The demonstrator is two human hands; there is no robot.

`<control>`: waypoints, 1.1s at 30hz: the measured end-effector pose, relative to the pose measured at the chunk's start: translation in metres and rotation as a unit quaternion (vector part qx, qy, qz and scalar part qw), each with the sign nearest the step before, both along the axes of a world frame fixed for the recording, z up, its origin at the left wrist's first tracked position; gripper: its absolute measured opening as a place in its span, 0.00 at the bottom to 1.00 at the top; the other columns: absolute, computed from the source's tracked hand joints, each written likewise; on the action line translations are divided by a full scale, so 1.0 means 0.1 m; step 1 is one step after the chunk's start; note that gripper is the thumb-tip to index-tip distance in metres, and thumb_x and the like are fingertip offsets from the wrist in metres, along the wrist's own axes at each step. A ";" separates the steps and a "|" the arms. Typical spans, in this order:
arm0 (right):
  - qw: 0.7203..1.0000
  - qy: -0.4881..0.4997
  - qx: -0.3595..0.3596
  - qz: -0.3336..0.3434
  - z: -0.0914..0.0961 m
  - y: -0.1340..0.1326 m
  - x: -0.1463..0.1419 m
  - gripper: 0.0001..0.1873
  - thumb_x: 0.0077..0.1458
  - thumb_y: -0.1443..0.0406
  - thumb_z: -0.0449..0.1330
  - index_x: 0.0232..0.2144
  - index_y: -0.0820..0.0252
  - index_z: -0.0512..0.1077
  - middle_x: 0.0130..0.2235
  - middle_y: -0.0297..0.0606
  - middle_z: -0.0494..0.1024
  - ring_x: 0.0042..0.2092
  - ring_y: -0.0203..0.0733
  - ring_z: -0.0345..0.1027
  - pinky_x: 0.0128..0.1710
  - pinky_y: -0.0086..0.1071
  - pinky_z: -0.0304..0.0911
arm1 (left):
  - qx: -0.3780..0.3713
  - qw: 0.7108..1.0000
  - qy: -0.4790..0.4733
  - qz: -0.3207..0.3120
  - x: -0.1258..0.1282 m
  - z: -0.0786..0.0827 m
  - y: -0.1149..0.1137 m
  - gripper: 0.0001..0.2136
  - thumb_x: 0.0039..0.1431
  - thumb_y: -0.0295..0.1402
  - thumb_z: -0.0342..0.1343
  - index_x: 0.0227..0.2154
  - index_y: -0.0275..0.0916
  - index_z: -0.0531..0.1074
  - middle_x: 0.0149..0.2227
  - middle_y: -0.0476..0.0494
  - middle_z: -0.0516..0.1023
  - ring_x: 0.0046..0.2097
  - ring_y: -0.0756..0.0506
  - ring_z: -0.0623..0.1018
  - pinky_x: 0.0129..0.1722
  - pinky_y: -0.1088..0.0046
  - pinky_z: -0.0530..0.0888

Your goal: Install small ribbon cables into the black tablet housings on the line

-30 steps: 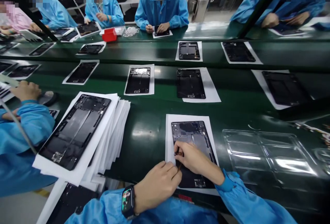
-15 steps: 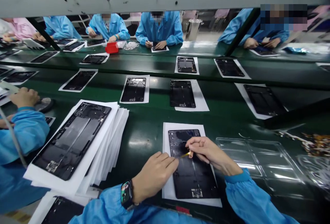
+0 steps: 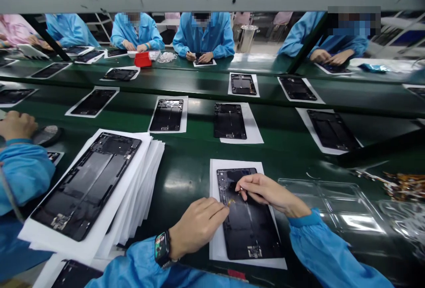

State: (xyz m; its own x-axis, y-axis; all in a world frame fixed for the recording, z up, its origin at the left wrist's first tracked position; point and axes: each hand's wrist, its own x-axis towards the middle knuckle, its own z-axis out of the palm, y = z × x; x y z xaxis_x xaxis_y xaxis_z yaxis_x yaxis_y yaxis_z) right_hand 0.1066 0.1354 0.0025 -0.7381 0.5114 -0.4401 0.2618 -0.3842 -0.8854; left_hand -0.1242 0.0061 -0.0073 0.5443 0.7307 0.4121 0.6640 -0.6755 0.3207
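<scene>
A black tablet housing point(image 3: 254, 230) lies on a sheet of white paper point(image 3: 215, 243) in front of me, with a small metallic patch near its lower end. My left hand point(image 3: 199, 226), with a watch on the wrist, is closed at the housing's left edge. A small yellow-orange flex cable point(image 3: 231, 201) curls out beside its fingertips, over the housing. Over the housing's upper right part, my right hand point(image 3: 260, 190) pinches with thumb and forefinger. Something tiny and dark shows at that pinch, too small to name.
To the left stands a stack of papers point(image 3: 146, 182) with another tablet housing point(image 3: 89, 182) on top. Clear plastic trays point(image 3: 335, 208) and a pile of flex cables point(image 3: 403, 186) are at right. More housings lie on the green line ahead. Co-workers in blue sit opposite; one co-worker's arm point(image 3: 23, 173) is at left.
The flex cable stretched between both hands before; now it curls near my left fingertips. My right hand has shifted slightly left and up. The housings on the line ahead have drifted slightly.
</scene>
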 end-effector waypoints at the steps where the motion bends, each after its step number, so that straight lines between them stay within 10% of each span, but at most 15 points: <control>1: 1.000 -0.001 -0.007 0.005 -0.02 0.00 -0.03 0.20 0.59 0.52 0.59 0.36 0.67 0.75 0.29 0.39 0.76 0.15 0.21 0.45 0.17 0.26 0.32 | -0.003 1.000 0.002 0.000 -0.01 -0.01 0.01 0.10 0.69 0.24 0.43 0.46 0.32 0.69 0.38 0.40 0.76 0.39 0.46 0.74 0.38 0.69 0.72; 6: 0.999 -0.014 -0.013 0.037 -0.06 0.03 -0.05 0.21 0.54 0.53 0.64 0.40 0.66 0.75 0.34 0.44 0.79 0.16 0.22 0.46 0.17 0.27 0.34 | -0.008 1.000 -0.009 -0.001 -0.02 -0.05 0.02 0.09 0.68 0.23 0.44 0.45 0.31 0.68 0.38 0.41 0.76 0.39 0.46 0.74 0.38 0.69 0.72; 13: 0.970 -0.131 0.206 -0.002 -0.14 0.14 -0.20 0.16 0.51 0.54 0.63 0.30 0.62 0.79 0.30 0.39 0.78 0.32 0.40 0.67 0.33 0.33 0.61 | -0.005 1.000 0.019 0.004 0.02 -0.11 0.07 0.10 0.68 0.24 0.44 0.46 0.33 0.69 0.40 0.41 0.75 0.40 0.46 0.75 0.37 0.69 0.72; 25: 0.917 -0.201 0.336 0.071 -0.30 0.50 -0.70 0.03 0.46 0.67 0.66 0.23 0.60 0.75 0.20 0.28 0.68 0.25 0.34 0.61 0.26 0.28 0.53 | 0.051 0.998 0.016 0.022 0.05 -0.39 0.19 0.11 0.69 0.24 0.44 0.47 0.31 0.70 0.48 0.39 0.77 0.48 0.45 0.76 0.41 0.68 0.75; 33: 0.882 -0.294 0.336 0.152 -0.27 0.78 -0.80 0.14 0.39 0.63 0.73 0.22 0.59 0.71 0.21 0.27 0.70 0.24 0.33 0.62 0.25 0.28 0.51 | 0.042 0.999 0.012 0.026 0.08 -0.40 0.23 0.12 0.69 0.25 0.43 0.46 0.32 0.71 0.47 0.38 0.78 0.48 0.46 0.77 0.42 0.69 0.75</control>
State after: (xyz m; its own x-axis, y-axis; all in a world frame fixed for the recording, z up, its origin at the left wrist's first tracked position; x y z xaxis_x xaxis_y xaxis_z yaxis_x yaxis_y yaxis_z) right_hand 0.0266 0.2139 -0.0246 -0.6313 0.6209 -0.4646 0.7517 0.3425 -0.5636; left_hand -0.1159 0.0296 -0.0473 0.5170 0.7218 0.4602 0.7057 -0.6637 0.2481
